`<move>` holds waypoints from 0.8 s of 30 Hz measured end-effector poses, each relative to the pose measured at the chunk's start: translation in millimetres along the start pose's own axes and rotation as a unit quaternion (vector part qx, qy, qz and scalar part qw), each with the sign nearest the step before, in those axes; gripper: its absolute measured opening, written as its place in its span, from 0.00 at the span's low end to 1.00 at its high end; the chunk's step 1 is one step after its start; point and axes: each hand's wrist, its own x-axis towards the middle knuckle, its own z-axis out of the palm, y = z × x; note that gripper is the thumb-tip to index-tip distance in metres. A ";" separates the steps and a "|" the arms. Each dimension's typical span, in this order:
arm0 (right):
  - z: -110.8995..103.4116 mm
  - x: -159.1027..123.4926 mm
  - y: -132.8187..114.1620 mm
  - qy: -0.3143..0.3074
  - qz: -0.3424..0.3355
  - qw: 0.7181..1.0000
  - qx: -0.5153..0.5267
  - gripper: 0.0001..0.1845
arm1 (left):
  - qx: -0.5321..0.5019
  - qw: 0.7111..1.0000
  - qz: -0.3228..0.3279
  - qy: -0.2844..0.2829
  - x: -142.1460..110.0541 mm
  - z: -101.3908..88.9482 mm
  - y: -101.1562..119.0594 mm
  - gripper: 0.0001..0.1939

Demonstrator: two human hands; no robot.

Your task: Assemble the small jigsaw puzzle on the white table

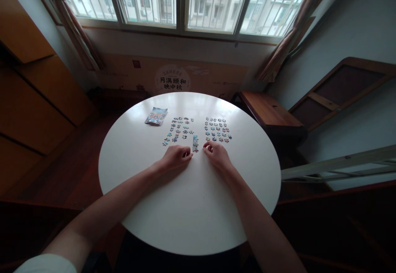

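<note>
A narrow strip of joined jigsaw puzzle pieces [195,143] lies on the white round table [185,207], between my two hands. My left hand [178,156] rests at the strip's lower left, fingers curled and thumb and fingertips close to its near end. Whether they touch it or pinch a piece I cannot make out. On the other side, my right hand [216,154] is closed in a pinch just right of the strip; anything between its fingertips is too small to see. Beyond the hands, loose puzzle pieces [186,127] lie scattered on the left, and more puzzle pieces [218,134] form rows on the right.
A colourful printed packet [156,116] lies at the table's far left. Behind the table are a printed banner [173,77] and barred windows [151,0]. A wooden bench [269,108] stands at the right, wooden cabinets [40,99] at the left.
</note>
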 end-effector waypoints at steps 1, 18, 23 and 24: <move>0.0 0.0 0.0 0.000 0.000 1.000 0.000 0.07 | 0.000 1.000 0.001 0.000 0.0 0.2 -0.1 0.16; 1.9 0.7 2.2 0.006 -0.006 1.000 0.004 0.07 | 0.001 1.000 0.003 0.003 -0.2 0.6 -0.4 0.16; 1.0 0.0 1.0 0.005 -0.006 1.000 0.002 0.07 | 0.000 1.000 0.003 0.000 -0.5 0.2 -0.3 0.16; 0.8 0.0 0.7 0.005 -0.005 1.000 0.002 0.07 | 0.000 1.000 0.003 0.000 -0.5 0.3 -0.5 0.16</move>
